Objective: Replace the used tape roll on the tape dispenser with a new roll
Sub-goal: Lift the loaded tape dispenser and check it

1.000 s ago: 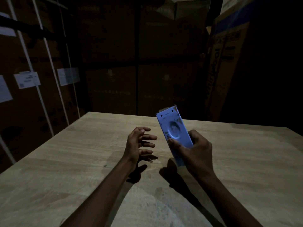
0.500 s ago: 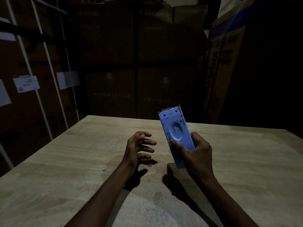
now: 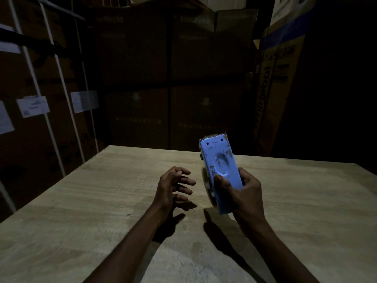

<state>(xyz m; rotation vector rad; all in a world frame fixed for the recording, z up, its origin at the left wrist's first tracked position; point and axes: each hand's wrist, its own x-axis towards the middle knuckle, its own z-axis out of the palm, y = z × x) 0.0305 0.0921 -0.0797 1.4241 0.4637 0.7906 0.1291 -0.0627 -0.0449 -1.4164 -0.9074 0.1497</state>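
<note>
My right hand [image 3: 245, 193] grips a blue tape dispenser [image 3: 221, 168] above the wooden table [image 3: 81, 211], holding it upright with its worn flat side toward me and its toothed cutter edge at the top. A thin edge of the tape roll [image 3: 206, 183] shows at the dispenser's left side; the rest of the roll is hidden behind the blue body. My left hand [image 3: 173, 185] hovers just left of the dispenser, empty, with its fingers curled and spread toward it, not touching. No other roll is in view.
The room is dim. Stacked cardboard boxes [image 3: 169, 68] stand behind the table's far edge. Strapped boxes with white labels [image 3: 33, 106] rise on the left. A tall printed carton [image 3: 273, 94] stands at the back right.
My right hand has turned the dispenser a little, so the roll's edge now shows at its left side. My left hand has stayed beside it with fingers spread.
</note>
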